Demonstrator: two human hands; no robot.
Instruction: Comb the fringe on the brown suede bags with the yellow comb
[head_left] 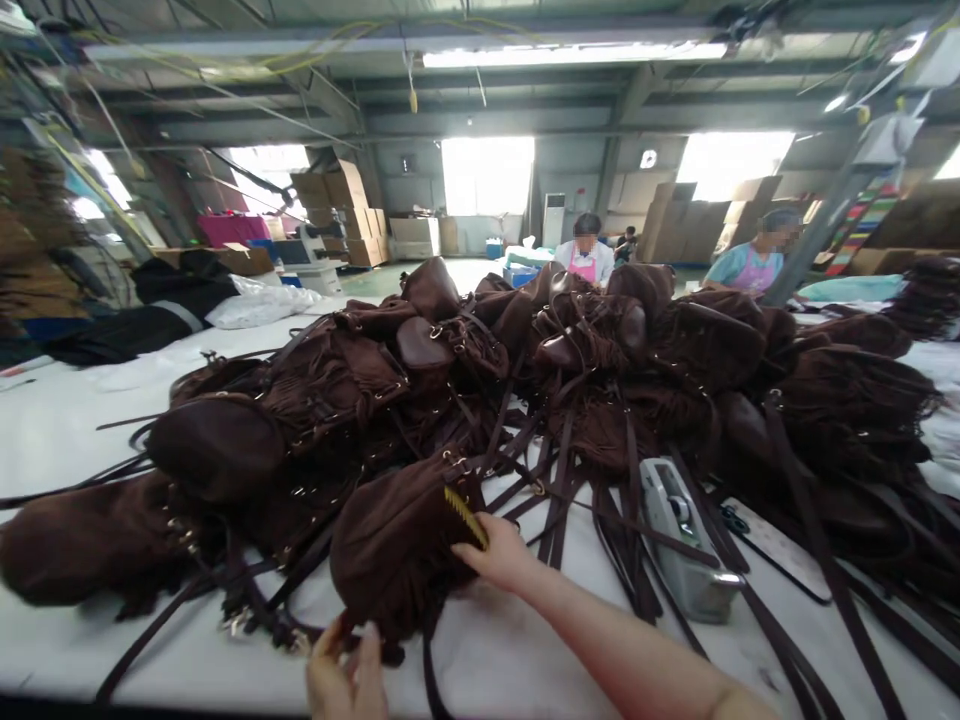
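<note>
A dark brown fringed bag [397, 530] lies tilted on the white table in front of me, its strap trailing toward the near edge. My left hand [345, 675] is at the bag's near lower end, fingers and thumb closed about its edge; part of the grip is hidden. From the right, my right hand [499, 550] reaches over and is closed on a narrow yellow brush [465, 517] with a toothed-looking edge. The brush lies against the bag's fringed side.
A large heap of similar brown bags [592, 340] spans the table, with straps spread forward. To the right stand a grey tape dispenser [686, 545] and dark scissors [733, 518]. White plastic [262, 300] lies at the left. Two people in pink aprons are beyond the heap.
</note>
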